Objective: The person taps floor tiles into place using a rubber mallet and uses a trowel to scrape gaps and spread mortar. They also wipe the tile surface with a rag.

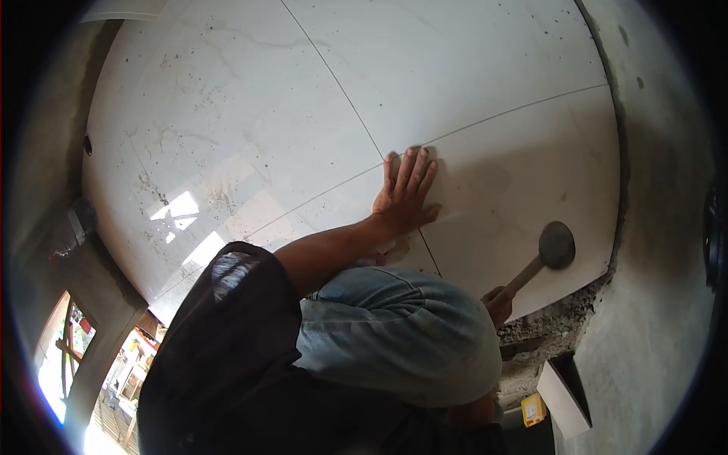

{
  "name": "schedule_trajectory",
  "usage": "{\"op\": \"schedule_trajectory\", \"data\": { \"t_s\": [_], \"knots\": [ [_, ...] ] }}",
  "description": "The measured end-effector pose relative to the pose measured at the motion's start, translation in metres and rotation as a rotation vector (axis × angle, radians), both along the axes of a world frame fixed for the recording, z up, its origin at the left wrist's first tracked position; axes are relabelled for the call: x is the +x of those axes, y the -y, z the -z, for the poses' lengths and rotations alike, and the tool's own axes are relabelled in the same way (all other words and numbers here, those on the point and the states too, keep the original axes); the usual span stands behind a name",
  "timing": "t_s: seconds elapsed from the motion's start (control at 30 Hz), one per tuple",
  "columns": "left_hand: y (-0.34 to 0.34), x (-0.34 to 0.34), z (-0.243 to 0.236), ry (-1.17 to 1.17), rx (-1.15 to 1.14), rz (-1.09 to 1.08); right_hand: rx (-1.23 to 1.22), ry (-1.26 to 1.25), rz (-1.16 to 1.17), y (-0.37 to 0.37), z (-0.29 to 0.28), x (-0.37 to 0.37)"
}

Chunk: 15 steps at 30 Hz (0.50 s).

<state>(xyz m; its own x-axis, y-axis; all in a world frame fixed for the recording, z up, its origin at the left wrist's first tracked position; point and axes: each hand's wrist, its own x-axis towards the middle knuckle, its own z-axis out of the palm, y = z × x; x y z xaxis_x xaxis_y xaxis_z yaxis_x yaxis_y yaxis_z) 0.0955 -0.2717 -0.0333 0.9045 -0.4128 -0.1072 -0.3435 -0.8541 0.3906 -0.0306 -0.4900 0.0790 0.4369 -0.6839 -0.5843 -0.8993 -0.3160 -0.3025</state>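
My left hand [406, 193] lies flat with its fingers spread on the pale marbled floor tiles [470, 182]. Its fingertips reach the spot where the thin joints between the tiles cross. Lower right, my right hand [498, 305] is closed around the handle of a mallet [557, 245] with a dark rounded head. That head is over the tile near the right wall; whether it touches the surface I cannot tell. My bent knee in blue jeans [402, 326] hides part of the tile between my arms.
A grey wall [660, 303] runs along the right side. Rough rubble [546, 326] shows beyond the tile's near edge. Close by are a yellow box-shaped thing [533, 409] and a white tile offcut [563, 406]. Dark specks dot the tiles, and a bright doorway [125, 379] opens lower left.
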Motion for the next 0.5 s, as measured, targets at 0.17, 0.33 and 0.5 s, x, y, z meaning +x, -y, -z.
{"op": "schedule_trajectory", "data": {
  "t_s": [0.17,0.33,0.5],
  "knots": [
    [0.0,0.006,0.004,0.007,0.027,-0.029,-0.06,-0.192,-0.194,0.007,0.009,-0.017],
    [0.012,0.004,-0.007,-0.005,0.023,-0.023,-0.391,-0.09,-0.707,0.026,0.022,-0.068],
    [0.003,-0.005,-0.011,-0.074,-0.046,0.274,0.101,-0.23,0.353,0.007,-0.018,-0.009]
  ]
}}
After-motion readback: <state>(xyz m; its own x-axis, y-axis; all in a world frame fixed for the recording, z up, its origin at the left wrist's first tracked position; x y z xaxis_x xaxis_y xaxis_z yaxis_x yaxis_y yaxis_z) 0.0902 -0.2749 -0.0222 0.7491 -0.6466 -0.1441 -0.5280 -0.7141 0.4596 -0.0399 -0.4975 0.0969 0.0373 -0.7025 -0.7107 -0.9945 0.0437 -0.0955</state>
